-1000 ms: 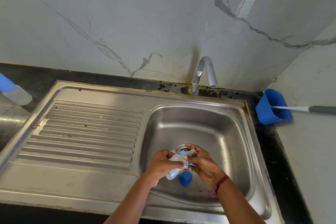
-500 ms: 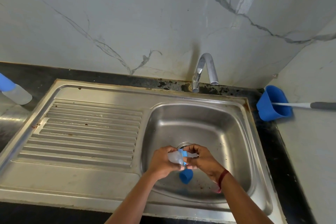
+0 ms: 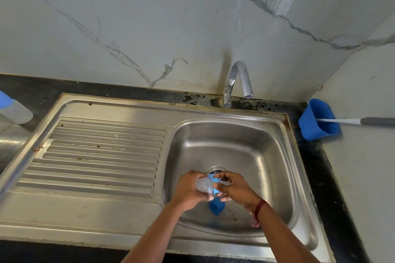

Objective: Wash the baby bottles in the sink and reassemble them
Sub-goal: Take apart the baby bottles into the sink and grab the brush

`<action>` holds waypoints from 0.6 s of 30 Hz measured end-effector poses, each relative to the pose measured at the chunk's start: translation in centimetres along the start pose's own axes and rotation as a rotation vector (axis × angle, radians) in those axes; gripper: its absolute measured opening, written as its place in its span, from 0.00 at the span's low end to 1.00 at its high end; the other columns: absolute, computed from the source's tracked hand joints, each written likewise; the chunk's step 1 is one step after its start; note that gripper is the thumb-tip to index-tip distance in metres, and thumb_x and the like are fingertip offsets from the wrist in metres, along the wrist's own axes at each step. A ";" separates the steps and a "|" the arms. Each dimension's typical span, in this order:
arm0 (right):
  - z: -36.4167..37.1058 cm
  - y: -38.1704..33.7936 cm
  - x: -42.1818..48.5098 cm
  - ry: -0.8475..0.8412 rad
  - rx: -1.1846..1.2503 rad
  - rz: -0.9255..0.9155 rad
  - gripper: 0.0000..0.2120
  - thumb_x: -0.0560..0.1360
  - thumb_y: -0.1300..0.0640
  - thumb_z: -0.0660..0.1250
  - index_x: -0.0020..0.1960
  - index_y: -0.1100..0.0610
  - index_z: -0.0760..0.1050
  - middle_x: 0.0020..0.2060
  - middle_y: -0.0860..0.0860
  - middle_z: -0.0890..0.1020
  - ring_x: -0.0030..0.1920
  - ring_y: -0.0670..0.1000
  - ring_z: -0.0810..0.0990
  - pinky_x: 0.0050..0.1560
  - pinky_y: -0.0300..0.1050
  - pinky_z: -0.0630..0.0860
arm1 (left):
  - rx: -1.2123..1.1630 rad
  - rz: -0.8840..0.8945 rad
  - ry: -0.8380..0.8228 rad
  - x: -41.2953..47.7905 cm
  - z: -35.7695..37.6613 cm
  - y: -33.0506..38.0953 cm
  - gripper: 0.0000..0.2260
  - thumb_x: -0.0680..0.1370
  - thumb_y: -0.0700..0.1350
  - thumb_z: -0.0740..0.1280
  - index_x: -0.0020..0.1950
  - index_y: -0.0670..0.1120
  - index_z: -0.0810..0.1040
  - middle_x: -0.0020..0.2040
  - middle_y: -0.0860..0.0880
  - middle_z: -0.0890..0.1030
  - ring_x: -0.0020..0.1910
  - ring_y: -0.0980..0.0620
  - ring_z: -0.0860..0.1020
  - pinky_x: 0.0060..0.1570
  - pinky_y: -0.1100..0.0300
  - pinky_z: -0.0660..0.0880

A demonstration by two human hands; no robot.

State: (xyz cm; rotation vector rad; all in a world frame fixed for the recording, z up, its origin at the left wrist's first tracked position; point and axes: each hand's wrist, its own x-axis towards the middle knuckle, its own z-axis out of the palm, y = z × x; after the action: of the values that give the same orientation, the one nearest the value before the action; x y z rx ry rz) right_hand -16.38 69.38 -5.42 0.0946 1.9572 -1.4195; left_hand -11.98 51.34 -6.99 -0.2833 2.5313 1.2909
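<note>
My left hand (image 3: 189,191) grips the clear baby bottle (image 3: 203,186) by its body, fingers curled round it, above the sink basin (image 3: 267,156). My right hand (image 3: 238,190) meets it from the other side, thumb and fingertips pinching at the blue collar (image 3: 214,183) on the bottle's neck. A pale, clear piece (image 3: 226,183), seemingly the teat, shows just beside my thumb. The bottle lies roughly on its side between the two hands, neck towards the right. A red thread (image 3: 259,208) circles my right wrist.

Just beneath the hands a blue cap (image 3: 216,208) lies on the basin floor, partly hidden by them. The drain (image 3: 213,170) shows just beyond my knuckles.

Left of the basin runs the ribbed drainboard (image 3: 102,156). The chrome tap (image 3: 235,79) stands at the sink's back edge, against the veined marble wall (image 3: 171,28).

On the dark worktop (image 3: 316,166) to the right, in the corner, sits a blue cup (image 3: 318,121) with a white and grey handle (image 3: 363,121) sticking out of it. At the far left edge a second bottle (image 3: 15,110) with a blue top lies partly out of frame, well apart from the sink basin.
</note>
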 end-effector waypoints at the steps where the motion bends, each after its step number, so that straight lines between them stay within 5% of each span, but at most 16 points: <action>1: -0.1 0.2 0.1 0.010 -0.028 -0.047 0.11 0.72 0.63 0.75 0.53 0.56 0.81 0.50 0.53 0.82 0.47 0.53 0.83 0.42 0.42 0.81 | -0.012 -0.015 -0.007 0.0 0.1 -0.2 0.29 0.62 0.48 0.83 0.61 0.48 0.79 0.53 0.54 0.77 0.51 0.55 0.76 0.45 0.70 0.70; 6: -0.5 1.0 0.8 0.139 -0.099 -0.101 0.18 0.65 0.69 0.77 0.48 0.52 0.80 0.50 0.46 0.81 0.52 0.50 0.79 0.47 0.38 0.79 | 0.025 -0.107 0.000 0.3 0.3 -1.0 0.27 0.65 0.51 0.81 0.60 0.48 0.77 0.54 0.52 0.78 0.50 0.54 0.76 0.44 0.65 0.70; 10: -1.2 2.3 1.9 0.267 -0.116 -0.088 0.17 0.65 0.66 0.79 0.47 0.49 0.80 0.49 0.45 0.81 0.54 0.47 0.79 0.57 0.50 0.79 | 0.045 -0.289 0.050 0.9 0.6 -1.8 0.22 0.69 0.55 0.77 0.56 0.46 0.75 0.53 0.49 0.81 0.48 0.50 0.78 0.41 0.61 0.71; 18: -0.4 3.6 2.5 0.217 -0.152 0.000 0.14 0.68 0.59 0.78 0.51 0.49 0.79 0.51 0.43 0.79 0.54 0.49 0.79 0.55 0.52 0.80 | 0.157 -0.451 -0.007 2.0 2.7 -2.6 0.23 0.77 0.51 0.68 0.65 0.42 0.64 0.61 0.39 0.76 0.60 0.41 0.77 0.54 0.54 0.73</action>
State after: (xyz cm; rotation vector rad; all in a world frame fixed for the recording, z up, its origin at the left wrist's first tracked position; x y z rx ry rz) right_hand -16.89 70.28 -9.68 0.1851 2.2349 -1.3008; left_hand -12.65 51.92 -11.16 -0.7588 2.3561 0.9124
